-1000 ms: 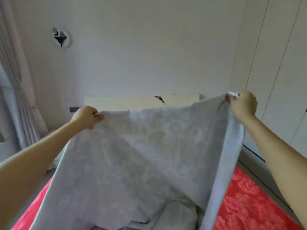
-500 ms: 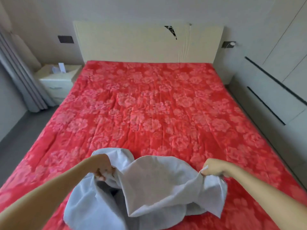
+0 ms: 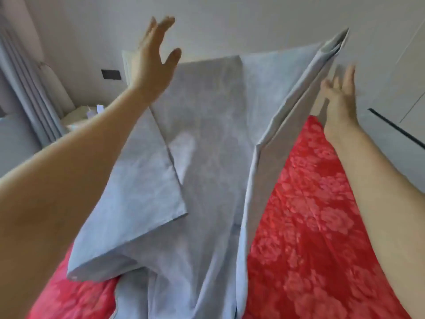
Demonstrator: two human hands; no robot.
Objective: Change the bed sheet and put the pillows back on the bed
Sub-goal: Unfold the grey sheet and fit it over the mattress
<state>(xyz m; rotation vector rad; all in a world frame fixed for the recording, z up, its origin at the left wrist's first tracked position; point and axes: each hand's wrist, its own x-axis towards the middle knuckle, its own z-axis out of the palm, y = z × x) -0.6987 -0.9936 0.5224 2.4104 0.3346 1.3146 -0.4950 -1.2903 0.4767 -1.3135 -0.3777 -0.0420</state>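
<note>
Reaches both arms forward and up over the bed (image 3: pixel 310 226), which is spread with a red floral cover. Holds the left hand (image 3: pixel 154 61) high against the pale wall, fingers (image 3: pixel 161 26) straight and slightly apart, gripping nothing. Holds the right hand (image 3: pixel 340 97) lower, blurred, its fingers straight and spread too, with nothing in them. Has the pale grey sheet (image 3: pixel 207 134) loose in the air between the arms, partly folded over itself, one corner pointing up just above the right hand, the lower end trailing down onto the bed. Faces a curtain (image 3: pixel 27 88) and a nightstand (image 3: pixel 78 118) at the left, and wardrobe doors (image 3: pixel 404 72) at the right.
</note>
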